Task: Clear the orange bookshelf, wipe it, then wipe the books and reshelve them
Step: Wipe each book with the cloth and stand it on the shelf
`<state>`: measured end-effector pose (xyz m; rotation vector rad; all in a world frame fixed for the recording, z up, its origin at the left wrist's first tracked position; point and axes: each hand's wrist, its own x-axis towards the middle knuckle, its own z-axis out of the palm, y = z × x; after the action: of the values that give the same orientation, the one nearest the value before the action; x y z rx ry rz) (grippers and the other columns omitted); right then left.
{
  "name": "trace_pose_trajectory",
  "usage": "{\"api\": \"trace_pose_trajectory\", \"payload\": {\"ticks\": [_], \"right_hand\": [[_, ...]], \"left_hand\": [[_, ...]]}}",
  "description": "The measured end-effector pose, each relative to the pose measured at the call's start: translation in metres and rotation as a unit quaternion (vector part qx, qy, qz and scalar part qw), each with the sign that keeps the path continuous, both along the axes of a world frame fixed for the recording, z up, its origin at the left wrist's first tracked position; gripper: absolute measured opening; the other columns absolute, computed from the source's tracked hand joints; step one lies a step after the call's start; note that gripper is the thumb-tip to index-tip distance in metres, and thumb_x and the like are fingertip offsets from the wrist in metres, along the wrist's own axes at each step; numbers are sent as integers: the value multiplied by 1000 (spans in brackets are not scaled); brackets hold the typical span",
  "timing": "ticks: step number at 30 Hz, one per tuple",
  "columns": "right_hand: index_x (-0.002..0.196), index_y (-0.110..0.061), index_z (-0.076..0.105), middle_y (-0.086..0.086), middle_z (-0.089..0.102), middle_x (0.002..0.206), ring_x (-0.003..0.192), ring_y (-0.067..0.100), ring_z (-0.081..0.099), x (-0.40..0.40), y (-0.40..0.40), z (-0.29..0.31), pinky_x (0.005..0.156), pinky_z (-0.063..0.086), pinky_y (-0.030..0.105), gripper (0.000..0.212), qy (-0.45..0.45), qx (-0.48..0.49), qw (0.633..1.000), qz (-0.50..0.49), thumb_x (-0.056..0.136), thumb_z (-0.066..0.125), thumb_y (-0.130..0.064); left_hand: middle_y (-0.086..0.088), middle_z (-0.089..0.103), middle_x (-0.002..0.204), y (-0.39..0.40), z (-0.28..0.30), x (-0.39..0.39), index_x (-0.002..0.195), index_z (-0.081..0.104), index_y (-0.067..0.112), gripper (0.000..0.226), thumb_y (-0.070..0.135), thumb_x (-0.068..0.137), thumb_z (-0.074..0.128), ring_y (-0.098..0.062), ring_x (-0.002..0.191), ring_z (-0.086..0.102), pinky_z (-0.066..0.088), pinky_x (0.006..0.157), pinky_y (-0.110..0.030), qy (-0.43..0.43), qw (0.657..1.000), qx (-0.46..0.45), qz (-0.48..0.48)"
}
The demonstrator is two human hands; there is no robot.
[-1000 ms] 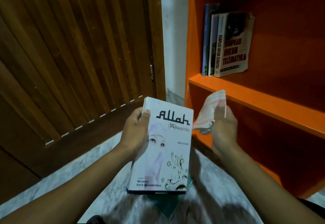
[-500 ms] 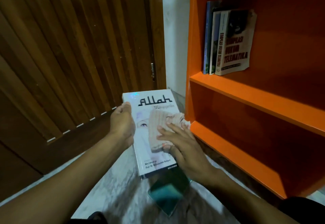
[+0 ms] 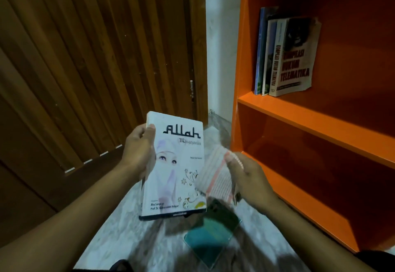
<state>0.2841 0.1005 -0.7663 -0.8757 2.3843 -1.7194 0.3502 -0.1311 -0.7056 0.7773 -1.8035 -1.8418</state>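
Here left hand grips white book; right hand holds cloth.

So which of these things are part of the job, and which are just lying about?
Part of the job:
white hardcover book
striped cloth
orange bookshelf
three shelved books

Lying about:
green phone
brown slatted wooden door

Your single head view, looking forward and down from close above your hands, book near centre, door at left, orange shelf at right, floor below.
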Motion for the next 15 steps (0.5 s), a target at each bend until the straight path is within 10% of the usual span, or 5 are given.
{"api": "trace_pose_trajectory", "payload": {"ticks": [4, 9, 11, 13, 15], "right_hand": [[102, -30, 64, 1, 70, 91, 79, 27, 70, -10, -7, 13, 62, 60, 52, 24, -68, -151, 978, -126, 105, 41, -32], [134, -27, 55, -5, 69, 107, 81, -10, 66, 1, -34, 20, 67, 53, 15, 35, -31, -153, 985, -76, 105, 39, -39], [144, -42, 41, -27, 41, 145, 131, -16, 38, 8, -46, 9, 115, 30, 21, 40, 55, -51, 996, -41, 105, 34, -46], [141, -48, 31, -39, 19, 147, 142, -19, 7, 13, -54, 0, 120, -4, 19, 38, 121, -10, 992, -24, 104, 34, -38], [142, -44, 36, -41, 18, 145, 142, -19, 4, 15, -55, -6, 120, -6, 20, 40, 119, -10, 993, -13, 104, 36, -33]], "left_hand": [[-6, 77, 98, 20, -7, 10, 123, 56, 24, 25, 35, 105, 45, -24, 82, 77, 62, 64, -38, -41, 995, -1, -88], [-14, 77, 103, 56, -23, 9, 122, 63, 18, 23, 24, 104, 49, -31, 90, 75, 62, 76, -42, -44, 984, 52, -164], [-10, 74, 116, 67, -32, 4, 126, 66, 20, 27, 27, 102, 55, -29, 108, 70, 55, 95, -48, -35, 982, 69, -173], [-5, 71, 124, 73, -34, 1, 126, 67, 24, 28, 27, 102, 54, -28, 116, 66, 50, 103, -51, -24, 982, 96, -163], [-5, 75, 114, 72, -31, -1, 120, 70, 23, 26, 18, 104, 50, -30, 104, 72, 56, 95, -49, -22, 980, 139, -138]]}}
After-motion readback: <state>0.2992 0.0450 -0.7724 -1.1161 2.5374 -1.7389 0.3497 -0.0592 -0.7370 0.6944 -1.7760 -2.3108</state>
